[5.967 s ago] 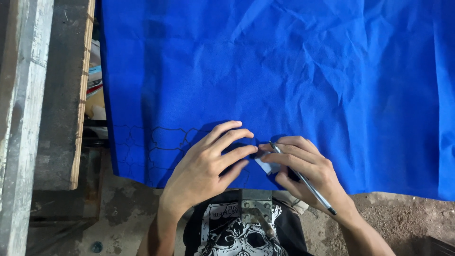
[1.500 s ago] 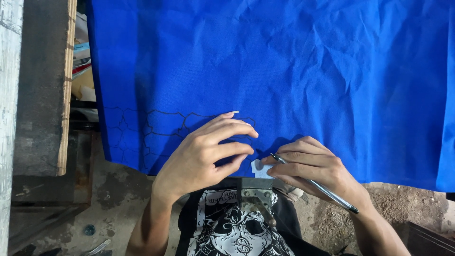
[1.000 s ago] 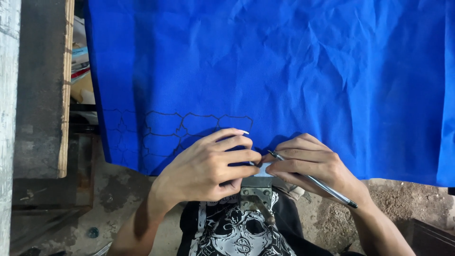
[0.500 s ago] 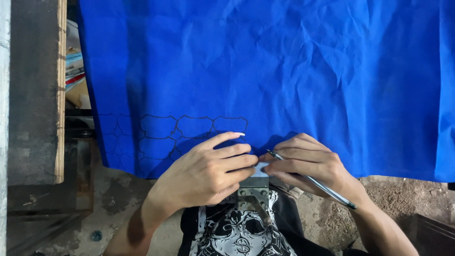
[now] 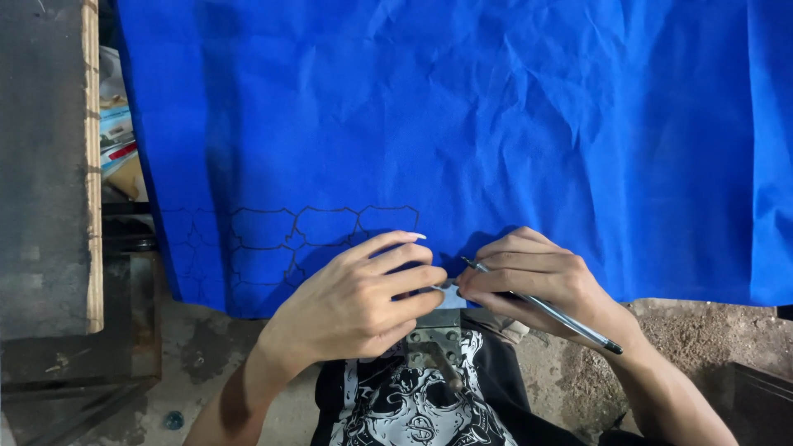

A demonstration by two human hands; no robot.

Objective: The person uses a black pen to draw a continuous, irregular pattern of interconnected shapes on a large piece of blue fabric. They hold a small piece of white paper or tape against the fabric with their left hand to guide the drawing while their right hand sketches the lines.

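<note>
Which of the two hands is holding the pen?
The right hand holds the slim grey pen; the left hand only presses the blue cloth.

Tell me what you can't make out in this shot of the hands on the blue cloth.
Head view:
- Pen tip: hidden behind the right hand fingers.
- Small pale piece between the hands: mostly covered by the left hand, kind unclear.
- Drawn outlines on the blue cloth: right end hidden under the left hand.
- Cloth extent: cut off by the top and right edges.

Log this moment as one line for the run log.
left hand: flat on wrinkled blue cloth | right hand: grips slim silver pen, tip at cloth edge | black outlined pattern left of hands
</note>
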